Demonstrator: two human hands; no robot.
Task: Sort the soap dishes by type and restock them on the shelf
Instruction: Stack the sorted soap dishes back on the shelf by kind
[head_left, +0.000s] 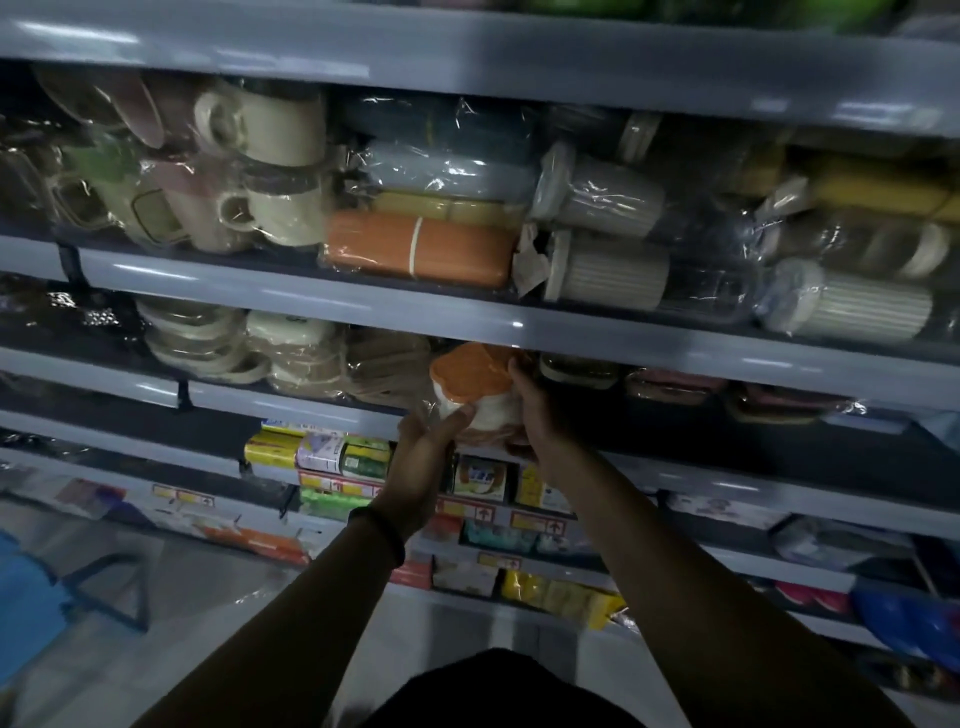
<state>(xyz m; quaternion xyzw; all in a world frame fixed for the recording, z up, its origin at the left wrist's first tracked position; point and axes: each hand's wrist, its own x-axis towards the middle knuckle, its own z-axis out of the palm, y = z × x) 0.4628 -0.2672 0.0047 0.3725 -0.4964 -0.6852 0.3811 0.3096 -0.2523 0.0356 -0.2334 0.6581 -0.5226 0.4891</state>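
Mugs: cream mugs (280, 171), wrapped in clear film, upper left.
Case: orange case (415, 252), lying flat, just beside ribbed cups (613, 270).
Packs: yellow packs (561, 595), low down.

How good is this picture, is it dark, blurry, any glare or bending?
Head view: dim and underexposed overall; light streaks glare on the shelf edges and wrap; the wide lens bows those edges; blur softens the mugs at upper left; the left hand and right hand gripping the soap dish are dark but readable.
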